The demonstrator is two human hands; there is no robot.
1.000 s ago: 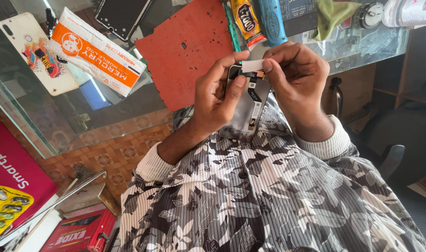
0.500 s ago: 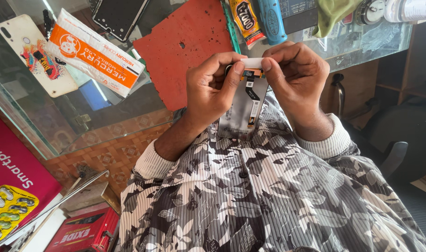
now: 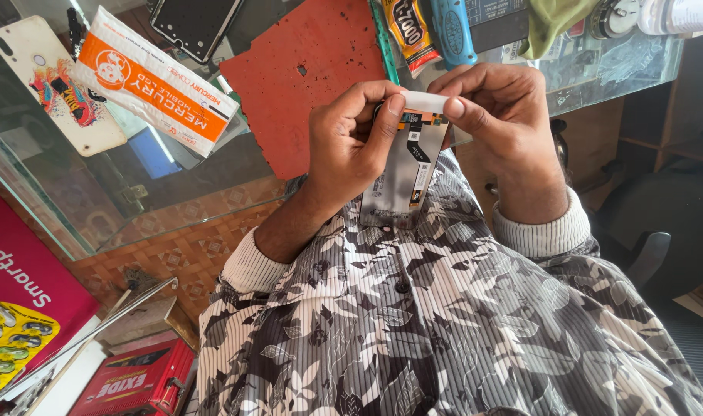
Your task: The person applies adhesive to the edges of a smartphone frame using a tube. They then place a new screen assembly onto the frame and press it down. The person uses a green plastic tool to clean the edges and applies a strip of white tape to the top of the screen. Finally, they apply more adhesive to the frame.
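I see my left hand (image 3: 351,146) and right hand (image 3: 498,115) pinching a phone screen panel (image 3: 401,181), fingers closed on its top edge, above the bench (image 3: 174,192)

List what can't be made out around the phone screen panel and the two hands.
- Head view: top edge of the screen panel, covered by the left hand and right hand.
- White strip: its ends hidden under the fingertips.
- Dark phone on the glass table: cut off by the top edge.
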